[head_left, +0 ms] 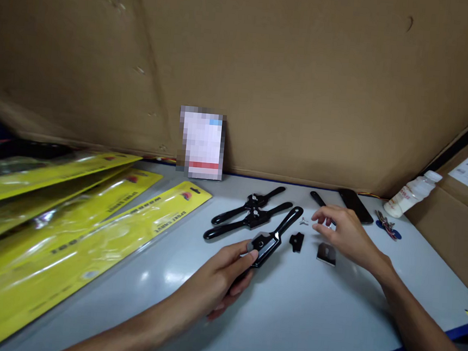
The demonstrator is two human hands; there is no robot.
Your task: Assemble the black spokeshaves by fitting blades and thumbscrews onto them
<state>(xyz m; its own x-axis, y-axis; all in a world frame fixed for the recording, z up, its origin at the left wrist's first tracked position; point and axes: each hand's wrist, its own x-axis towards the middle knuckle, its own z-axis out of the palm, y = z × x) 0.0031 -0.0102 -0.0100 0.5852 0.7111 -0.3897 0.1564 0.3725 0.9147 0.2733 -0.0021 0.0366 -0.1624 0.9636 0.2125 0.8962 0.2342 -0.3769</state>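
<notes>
The left hand (230, 270) gripped a glossy black tool (269, 246) just left of the notched black plate (296, 242).

Well left of the plate, yellow packages (121, 242) overlapped; nearer it, two similar black tools (251, 219) lay side by side on the bench (160, 273). The gripped tool looked smooth and shiny, its slim handle, pierced near the rounded tip, slanting away beyond the plate, its wider body showing a bevelled flat face with a small round spot. The left fingers clasped that body, thumb on top. Just beyond the plate lay a silver winged screw (304, 221); right of the plate, the right hand's (342, 228) fingers were loosely bent and free, near a dark square piece (327, 254).
</notes>
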